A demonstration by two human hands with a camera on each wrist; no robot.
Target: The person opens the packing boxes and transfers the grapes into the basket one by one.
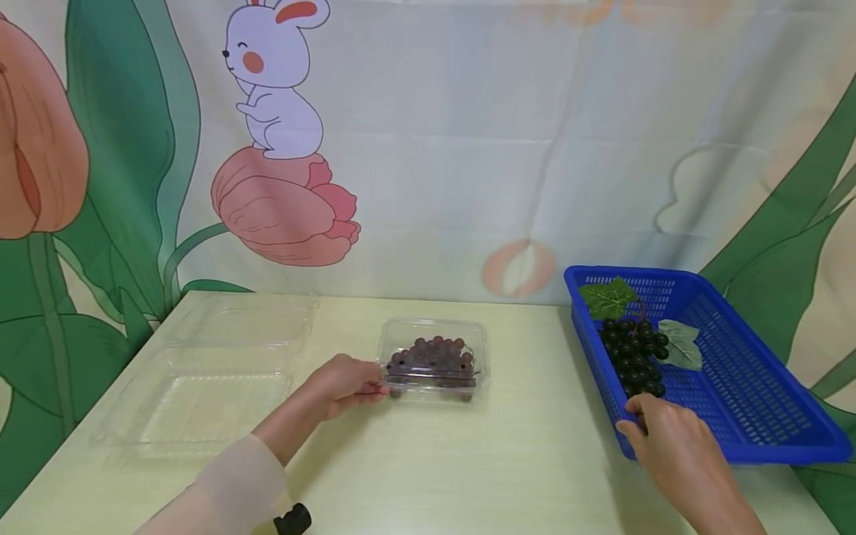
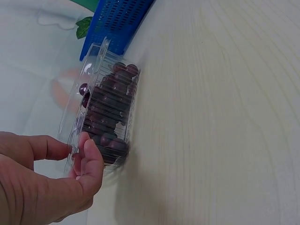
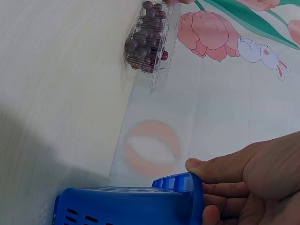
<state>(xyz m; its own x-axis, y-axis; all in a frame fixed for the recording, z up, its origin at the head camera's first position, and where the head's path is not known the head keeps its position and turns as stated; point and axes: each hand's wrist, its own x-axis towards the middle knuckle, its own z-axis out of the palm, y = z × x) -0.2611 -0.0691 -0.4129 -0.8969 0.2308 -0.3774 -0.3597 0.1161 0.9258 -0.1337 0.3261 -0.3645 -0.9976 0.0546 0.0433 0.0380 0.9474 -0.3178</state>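
At twelve o'clock, the left grip [image 1: 343,381] pinched a likely light, flimsy grape box [image 1: 433,362] by its rim, probably the surest hold; at two, the right grip [image 1: 678,432] clasped a blue basket [image 1: 776,452].

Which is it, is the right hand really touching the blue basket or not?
Touching. The right wrist view shows it: the right hand grips the blue plastic basket, with the thumb resting right on its rim.

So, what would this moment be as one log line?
Left fingers: pinch box edge | right fingers: grip basket rim | red grapes: in box | black grapes: in basket
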